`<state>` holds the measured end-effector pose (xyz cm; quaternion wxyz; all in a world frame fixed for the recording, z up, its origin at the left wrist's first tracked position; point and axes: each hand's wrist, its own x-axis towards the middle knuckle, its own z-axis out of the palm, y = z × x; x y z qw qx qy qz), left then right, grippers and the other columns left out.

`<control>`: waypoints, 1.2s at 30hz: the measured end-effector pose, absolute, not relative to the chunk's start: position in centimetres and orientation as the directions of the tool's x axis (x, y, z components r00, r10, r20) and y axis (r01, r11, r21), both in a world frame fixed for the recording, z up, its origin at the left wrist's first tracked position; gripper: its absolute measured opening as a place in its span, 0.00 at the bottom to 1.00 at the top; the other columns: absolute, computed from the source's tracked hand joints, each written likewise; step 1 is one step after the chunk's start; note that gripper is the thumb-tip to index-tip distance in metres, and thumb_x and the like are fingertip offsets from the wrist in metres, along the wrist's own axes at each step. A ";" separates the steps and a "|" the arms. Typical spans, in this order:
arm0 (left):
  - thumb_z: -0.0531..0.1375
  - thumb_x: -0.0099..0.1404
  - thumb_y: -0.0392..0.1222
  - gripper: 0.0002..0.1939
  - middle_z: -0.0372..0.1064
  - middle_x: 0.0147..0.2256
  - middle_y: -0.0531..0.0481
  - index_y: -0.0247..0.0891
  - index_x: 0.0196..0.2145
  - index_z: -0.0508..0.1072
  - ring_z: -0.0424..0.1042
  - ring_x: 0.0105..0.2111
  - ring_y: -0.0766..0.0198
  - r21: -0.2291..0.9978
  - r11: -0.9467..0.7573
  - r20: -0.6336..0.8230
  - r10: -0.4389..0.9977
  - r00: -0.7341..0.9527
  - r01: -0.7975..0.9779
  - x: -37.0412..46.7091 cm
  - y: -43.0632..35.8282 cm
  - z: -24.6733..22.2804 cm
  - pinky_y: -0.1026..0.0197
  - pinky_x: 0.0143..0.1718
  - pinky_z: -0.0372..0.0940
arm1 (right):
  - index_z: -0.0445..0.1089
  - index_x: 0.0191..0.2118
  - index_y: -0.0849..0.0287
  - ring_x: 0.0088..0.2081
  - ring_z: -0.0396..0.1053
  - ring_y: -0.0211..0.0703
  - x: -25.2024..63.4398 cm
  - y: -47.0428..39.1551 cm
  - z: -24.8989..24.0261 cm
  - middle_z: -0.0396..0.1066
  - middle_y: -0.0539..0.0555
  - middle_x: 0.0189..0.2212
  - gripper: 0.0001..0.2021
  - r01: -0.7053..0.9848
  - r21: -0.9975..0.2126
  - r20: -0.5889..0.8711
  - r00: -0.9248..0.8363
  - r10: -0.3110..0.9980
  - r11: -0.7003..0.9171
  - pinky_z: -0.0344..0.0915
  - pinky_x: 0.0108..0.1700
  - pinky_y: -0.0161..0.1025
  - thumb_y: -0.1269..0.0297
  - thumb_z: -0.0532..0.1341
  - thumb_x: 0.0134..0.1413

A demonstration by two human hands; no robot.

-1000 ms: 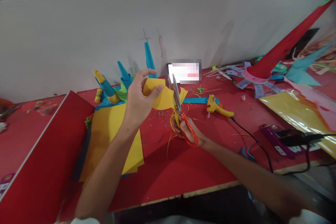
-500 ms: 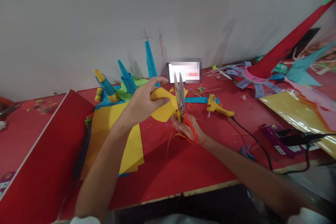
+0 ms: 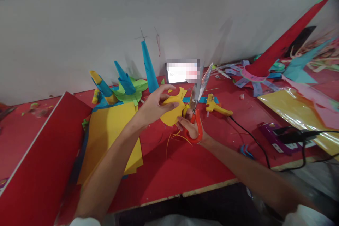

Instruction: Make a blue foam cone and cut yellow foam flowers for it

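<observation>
My left hand (image 3: pixel 156 105) pinches a curved yellow paper piece (image 3: pixel 172 114) between thumb and fingers, above the red table. The fingers of my right hand (image 3: pixel 194 127) are in the orange-red handles of a pair of scissors (image 3: pixel 196 102). Its blades point up and away from me, parted, to the right of the paper. My right fingertips are at the lower right edge of the paper. Thin yellow offcuts (image 3: pixel 176 135) lie below the hands. Left of them is a stack of yellow sheets (image 3: pixel 111 123).
Blue cones (image 3: pixel 149 67) and green leaf shapes (image 3: pixel 139 86) stand at the back. A lit phone (image 3: pixel 181 72) leans on the wall. Right are a yellow glue gun (image 3: pixel 218 108), purple power strip (image 3: pixel 280 141) and red cone (image 3: pixel 288 39). A red board (image 3: pixel 45 159) stands left.
The scissors have moved right, off the yellow paper, and their blades have parted further. My left hand has shifted right with the paper, which has turned. The view has shifted slightly.
</observation>
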<state>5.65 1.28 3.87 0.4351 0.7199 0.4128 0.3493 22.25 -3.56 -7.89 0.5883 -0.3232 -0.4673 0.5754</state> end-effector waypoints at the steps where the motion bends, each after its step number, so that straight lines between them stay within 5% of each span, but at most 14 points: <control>1: 0.72 0.62 0.48 0.22 0.76 0.49 0.44 0.40 0.50 0.74 0.76 0.43 0.61 0.936 -0.249 0.136 0.906 0.400 0.247 5.6 1.5 3.7 0.59 0.43 0.72 | 0.51 0.33 0.50 0.19 0.58 0.34 22.4 -3.5 -7.8 0.60 0.41 0.21 0.28 -0.364 -0.921 0.179 -0.079 0.981 0.139 0.55 0.22 0.37 0.42 0.71 0.57; 5: 0.78 0.52 0.47 0.22 0.74 0.36 0.51 0.37 0.38 0.74 0.73 0.35 0.65 0.987 -0.086 0.020 0.904 0.428 0.137 6.0 1.8 3.2 0.63 0.35 0.68 | 0.52 0.35 0.50 0.19 0.60 0.35 22.8 -3.3 -7.7 0.64 0.43 0.22 0.27 -0.346 -0.926 0.158 0.005 0.987 0.150 0.57 0.22 0.38 0.43 0.71 0.56; 10: 0.76 0.55 0.50 0.22 0.78 0.39 0.46 0.37 0.42 0.76 0.76 0.37 0.60 0.998 0.062 -0.056 0.903 0.425 -0.001 7.6 0.8 2.4 0.59 0.38 0.72 | 0.52 0.32 0.50 0.19 0.60 0.36 22.9 -3.1 -7.2 0.60 0.42 0.21 0.28 -0.342 -0.917 0.189 0.079 0.979 0.205 0.55 0.22 0.38 0.42 0.72 0.56; 18: 0.72 0.63 0.51 0.16 0.72 0.32 0.51 0.37 0.38 0.75 0.68 0.30 0.66 0.970 -0.210 0.186 0.965 0.183 0.122 7.3 0.6 3.1 0.62 0.29 0.65 | 0.60 0.33 0.52 0.20 0.57 0.36 23.0 -3.3 -7.2 0.62 0.45 0.21 0.26 -0.346 -0.915 0.242 -0.065 0.968 0.206 0.52 0.23 0.39 0.35 0.65 0.63; 25: 0.71 0.63 0.50 0.15 0.73 0.32 0.50 0.37 0.39 0.77 0.71 0.29 0.64 0.967 -0.243 0.235 0.967 0.095 0.078 5.5 0.9 4.6 0.61 0.29 0.68 | 0.67 0.37 0.55 0.20 0.57 0.37 22.7 -3.7 -7.5 0.64 0.47 0.22 0.37 -0.258 -0.954 0.216 -0.250 0.944 0.150 0.55 0.23 0.39 0.19 0.58 0.56; 36: 0.73 0.60 0.45 0.13 0.75 0.33 0.49 0.37 0.40 0.79 0.73 0.29 0.65 0.948 -0.305 0.305 0.952 0.019 0.088 4.4 1.0 5.7 0.64 0.27 0.71 | 0.65 0.41 0.54 0.25 0.55 0.37 23.0 -4.3 -8.4 0.60 0.46 0.27 0.33 -0.147 -0.974 0.220 -0.391 0.894 0.175 0.53 0.28 0.38 0.24 0.54 0.64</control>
